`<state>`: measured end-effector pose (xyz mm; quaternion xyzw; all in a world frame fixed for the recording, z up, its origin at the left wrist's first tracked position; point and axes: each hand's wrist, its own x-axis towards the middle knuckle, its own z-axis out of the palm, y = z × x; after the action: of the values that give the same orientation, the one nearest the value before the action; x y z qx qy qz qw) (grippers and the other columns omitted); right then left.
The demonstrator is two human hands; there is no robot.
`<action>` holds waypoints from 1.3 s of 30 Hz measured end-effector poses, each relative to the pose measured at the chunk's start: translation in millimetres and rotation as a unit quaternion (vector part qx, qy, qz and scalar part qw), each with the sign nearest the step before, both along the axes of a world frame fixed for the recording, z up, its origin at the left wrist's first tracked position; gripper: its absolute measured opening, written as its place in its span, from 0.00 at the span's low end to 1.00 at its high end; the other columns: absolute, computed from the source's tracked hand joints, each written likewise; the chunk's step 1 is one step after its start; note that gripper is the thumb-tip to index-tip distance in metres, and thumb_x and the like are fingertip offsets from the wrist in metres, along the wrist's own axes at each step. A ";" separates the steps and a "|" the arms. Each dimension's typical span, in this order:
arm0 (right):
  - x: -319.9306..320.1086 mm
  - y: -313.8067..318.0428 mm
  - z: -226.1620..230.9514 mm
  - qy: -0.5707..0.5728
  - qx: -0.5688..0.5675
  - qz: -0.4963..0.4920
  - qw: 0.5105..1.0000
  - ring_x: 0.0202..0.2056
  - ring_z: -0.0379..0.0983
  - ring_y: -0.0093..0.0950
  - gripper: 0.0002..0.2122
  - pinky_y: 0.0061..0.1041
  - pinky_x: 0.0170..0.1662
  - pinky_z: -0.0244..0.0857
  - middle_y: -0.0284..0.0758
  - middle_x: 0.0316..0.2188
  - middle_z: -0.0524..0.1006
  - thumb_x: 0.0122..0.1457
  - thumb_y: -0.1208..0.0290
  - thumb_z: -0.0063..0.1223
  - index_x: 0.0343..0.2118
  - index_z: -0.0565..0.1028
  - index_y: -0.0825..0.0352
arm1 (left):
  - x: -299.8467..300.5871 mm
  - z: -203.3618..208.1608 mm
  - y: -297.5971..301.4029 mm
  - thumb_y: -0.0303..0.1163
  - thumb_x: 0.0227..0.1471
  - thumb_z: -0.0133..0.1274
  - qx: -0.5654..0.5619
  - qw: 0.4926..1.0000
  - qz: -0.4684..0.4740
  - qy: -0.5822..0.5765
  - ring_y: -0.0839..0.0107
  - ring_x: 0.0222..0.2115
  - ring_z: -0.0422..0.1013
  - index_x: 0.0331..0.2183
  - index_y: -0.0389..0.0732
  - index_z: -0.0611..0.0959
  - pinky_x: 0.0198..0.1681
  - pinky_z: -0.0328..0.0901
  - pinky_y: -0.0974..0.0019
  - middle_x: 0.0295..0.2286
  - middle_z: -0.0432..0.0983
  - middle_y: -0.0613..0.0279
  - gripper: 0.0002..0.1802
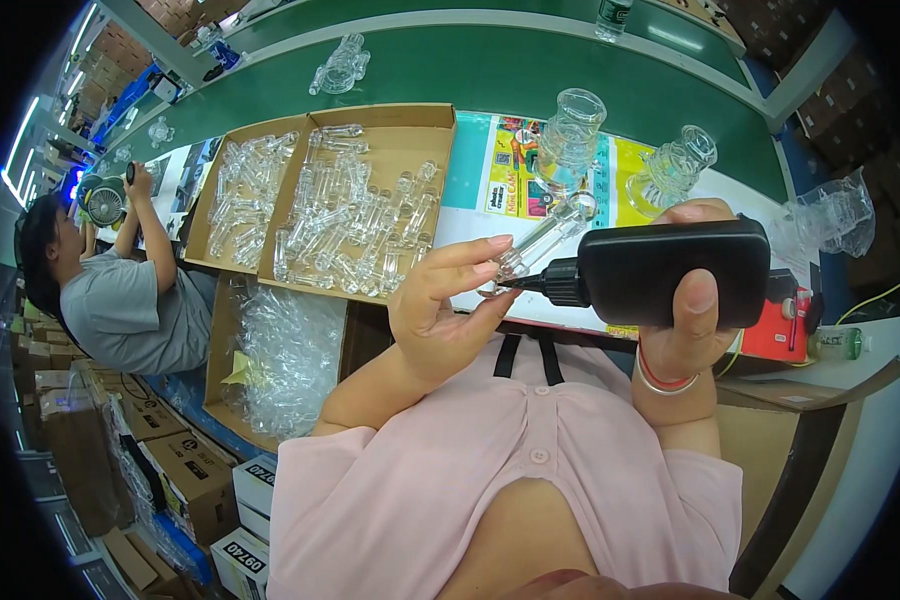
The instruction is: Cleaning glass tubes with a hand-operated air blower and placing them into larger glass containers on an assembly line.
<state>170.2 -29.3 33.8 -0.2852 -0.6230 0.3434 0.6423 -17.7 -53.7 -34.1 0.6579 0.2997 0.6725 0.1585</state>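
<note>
My left hand (pixel 445 310) pinches one end of a see-through rod-like piece (pixel 545 240) with a rounded knob at its far end. In my right hand (pixel 695 300) lies a black squeeze bottle (pixel 670 268), tipped on its side with its narrow nozzle pointing left. The nozzle tip meets the near end of the piece, at my left fingertips; whether any liquid comes out is too small to tell. Just beyond the piece stands a transparent flared vessel (pixel 573 130). A second such vessel (pixel 675 170) leans to its right.
Two cardboard trays (pixel 448 150) of similar see-through pieces lie on the left. Below them is a box of clear plastic bags (pixel 290 350). A wrapped vessel (pixel 830 215) and a red packet (pixel 780 325) are at right. A co-worker (pixel 135 300) sits far left, beside the green bench (pixel 420 65).
</note>
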 end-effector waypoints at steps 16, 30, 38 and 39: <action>16.6 -12.7 14.5 -0.246 0.210 -0.001 0.946 0.30 0.70 0.32 0.19 0.26 0.33 0.64 0.34 0.28 0.74 0.45 0.66 0.58 0.39 0.69 0.66 | -6.8 8.2 -1.7 0.14 0.32 0.57 0.001 0.990 0.066 0.127 0.64 0.36 0.69 0.34 0.35 0.74 0.39 0.64 0.67 0.35 0.73 0.49 0.21; 18.3 -13.0 -1.9 -0.167 0.357 0.011 0.919 0.22 0.66 0.27 0.22 0.20 0.18 0.66 0.44 0.30 0.66 0.56 0.58 0.46 0.41 0.60 0.75 | -2.1 14.0 -11.6 0.16 0.36 0.59 -0.260 0.926 -0.195 -0.190 0.67 0.37 0.71 0.39 0.36 0.68 0.41 0.66 0.68 0.36 0.73 0.47 0.26; 13.7 -13.3 -4.3 -0.142 0.348 0.037 0.926 0.18 0.64 0.27 0.22 0.21 0.16 0.63 0.44 0.30 0.66 0.54 0.57 0.48 0.41 0.61 0.73 | -6.5 15.3 -10.0 0.18 0.37 0.59 -0.327 0.855 -0.306 -0.263 0.68 0.38 0.71 0.37 0.37 0.66 0.41 0.66 0.68 0.35 0.72 0.44 0.24; 13.3 -12.6 -4.5 -0.145 0.357 0.038 0.922 0.17 0.63 0.27 0.22 0.21 0.16 0.62 0.44 0.30 0.66 0.54 0.57 0.49 0.41 0.61 0.73 | -6.6 15.1 -10.1 0.18 0.37 0.59 -0.328 0.855 -0.304 -0.263 0.68 0.38 0.71 0.37 0.37 0.66 0.42 0.66 0.68 0.35 0.72 0.44 0.24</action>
<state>183.6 -41.9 29.3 -0.0600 -0.8009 0.0774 0.5908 -24.3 -63.8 -19.0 0.4253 0.2350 0.6015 0.6341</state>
